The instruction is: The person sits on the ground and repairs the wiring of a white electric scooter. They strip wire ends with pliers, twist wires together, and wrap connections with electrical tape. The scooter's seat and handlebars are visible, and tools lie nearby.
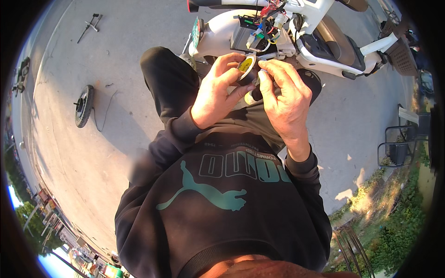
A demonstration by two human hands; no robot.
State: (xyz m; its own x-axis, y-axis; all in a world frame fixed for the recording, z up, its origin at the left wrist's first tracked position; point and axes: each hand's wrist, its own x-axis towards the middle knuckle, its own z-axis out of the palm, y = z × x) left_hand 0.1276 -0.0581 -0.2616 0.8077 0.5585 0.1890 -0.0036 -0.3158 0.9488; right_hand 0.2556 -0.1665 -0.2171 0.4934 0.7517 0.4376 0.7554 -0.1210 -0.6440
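My left hand point(222, 87) is closed around a roll of dark tape point(247, 67) with a white and yellow label on its side. Close to the roll's right side, my right hand point(285, 87) has its thumb and forefinger pinched together; what lies between them is too small to tell. Just beyond both hands stands a white electric scooter point(219, 31). A grey finned controller box point(240, 36) sits on it, beside a bundle of coloured wires and white plug connectors point(259, 34).
A small wheel with a tyre point(84, 106) and a trailing cable lies on the concrete at the left. Farther back is a metal T-shaped tool point(91, 26). A black-framed chair point(399, 146) stands at the right, near green plants point(393, 222).
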